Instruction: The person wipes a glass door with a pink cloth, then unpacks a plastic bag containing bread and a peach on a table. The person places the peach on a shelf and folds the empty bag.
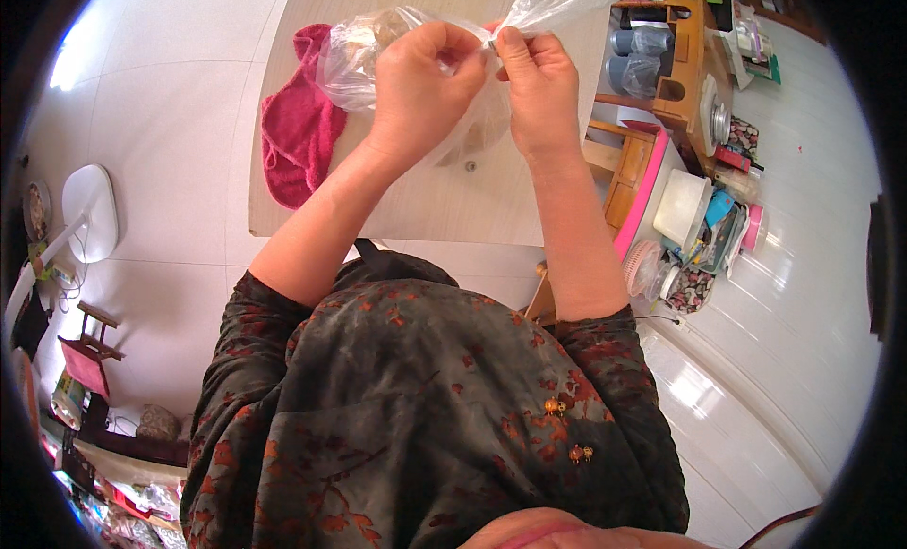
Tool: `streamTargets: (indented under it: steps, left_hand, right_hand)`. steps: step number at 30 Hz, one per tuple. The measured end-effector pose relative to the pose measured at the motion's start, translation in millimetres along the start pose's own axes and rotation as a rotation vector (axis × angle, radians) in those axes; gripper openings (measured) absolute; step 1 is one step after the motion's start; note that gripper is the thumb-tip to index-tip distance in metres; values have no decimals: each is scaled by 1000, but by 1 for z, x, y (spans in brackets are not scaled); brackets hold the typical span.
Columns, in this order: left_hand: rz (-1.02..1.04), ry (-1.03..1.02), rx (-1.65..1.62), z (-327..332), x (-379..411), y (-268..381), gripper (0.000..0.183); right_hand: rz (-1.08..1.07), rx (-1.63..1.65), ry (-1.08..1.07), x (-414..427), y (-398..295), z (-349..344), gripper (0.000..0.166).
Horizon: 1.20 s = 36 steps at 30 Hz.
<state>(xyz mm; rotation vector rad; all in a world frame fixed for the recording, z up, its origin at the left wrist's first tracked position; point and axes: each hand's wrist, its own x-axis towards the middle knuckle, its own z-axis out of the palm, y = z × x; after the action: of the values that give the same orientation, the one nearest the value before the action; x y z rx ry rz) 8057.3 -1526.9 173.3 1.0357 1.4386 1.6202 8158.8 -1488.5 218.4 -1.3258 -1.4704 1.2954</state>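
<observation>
My left hand [425, 78] and my right hand [535, 70] meet over the table, pinching the gathered neck of a clear plastic bag [336, 70]. Its loose end spreads out up and to the right, past my right fingers. The fuller part lies left of and behind my left hand, with something tan inside that I cannot make out. A small shiny spot shows at the pinch; whether it is a tie or a ring I cannot tell. Left of the bag, touching it, a crumpled magenta cloth [301, 134] rests on the light wood-look table [425, 212].
A small dark round spot [470, 166] marks the tabletop. At right stand a wooden rack [677, 88], a white plastic box [682, 207] and a pink lattice basket [641, 265]. On the left floor are a white stand [91, 212] and a small stool with a red seat [85, 365].
</observation>
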Motion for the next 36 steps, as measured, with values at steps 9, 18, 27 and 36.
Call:
streamTargets:
  steps: [9, 18, 27, 36]
  left_hand:
    - [95, -50, 84, -5, -6, -8, 7]
    - [232, -19, 171, -21, 5, 8, 9]
    - [234, 21, 313, -13, 3, 14, 11]
    - [255, 1, 476, -9, 5, 11, 13]
  right_hand:
    - [-126, 88, -103, 4, 18, -1, 17]
    - [-56, 23, 3, -2, 15, 3, 19]
    - [-58, 51, 74, -5, 17, 9, 19]
    - [-120, -27, 153, -3, 20, 14, 25]
